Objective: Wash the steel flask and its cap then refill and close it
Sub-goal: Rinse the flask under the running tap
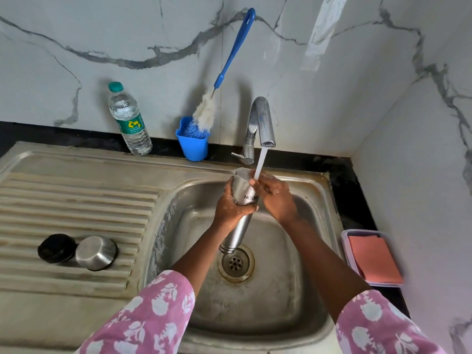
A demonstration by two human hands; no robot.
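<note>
The steel flask (240, 223) hangs upside down over the sink basin (281, 290), its mouth close to the drain (236, 263) and its base up under the running tap (263, 121). My left hand (231, 205) grips the flask's upper body. My right hand (274, 198) rests against the flask's base, fingers in the water stream (260, 162). On the draining board (76, 200) lie the flask's steel outer cap (96, 252) and a black inner cap (56, 248), side by side.
A plastic water bottle (129, 121) and a blue cup (192, 144) holding a blue-handled bottle brush (227, 70) stand against the marble wall. A clear tray with an orange cloth (374, 259) sits right of the sink.
</note>
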